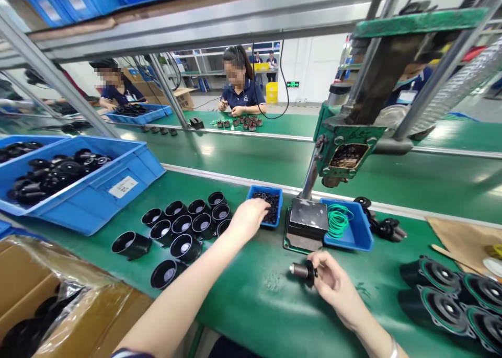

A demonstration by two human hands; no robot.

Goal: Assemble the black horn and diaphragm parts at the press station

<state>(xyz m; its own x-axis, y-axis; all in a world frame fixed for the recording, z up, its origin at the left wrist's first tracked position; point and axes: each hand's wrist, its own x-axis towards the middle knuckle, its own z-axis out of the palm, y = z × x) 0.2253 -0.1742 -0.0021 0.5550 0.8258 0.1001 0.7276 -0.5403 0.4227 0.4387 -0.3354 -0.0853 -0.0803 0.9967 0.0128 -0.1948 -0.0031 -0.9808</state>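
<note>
My left hand [253, 217] reaches over a small blue bin [280, 193] of small black ring-like parts [270, 198]. Its fingers are bent and close together at the parts; anything pinched between them is too small or hidden to make out. With the fingers of my right hand [333, 282] closed round its rim, I hold a black round cap with a cylindrical metal shaft [301, 270] above the green table. The shaft lies level and points left. Several open black cups [182, 223] stand in rows to the left of my left forearm.
A green press [345, 149] rises over a black metal block [308, 214]. Beside it, a blue bin [358, 227] holds green rings [339, 220]. Assembled black housings [443, 305] stand at right. Large blue crates [98, 196] and a cardboard box [98, 316] are left. Co-workers sit opposite.
</note>
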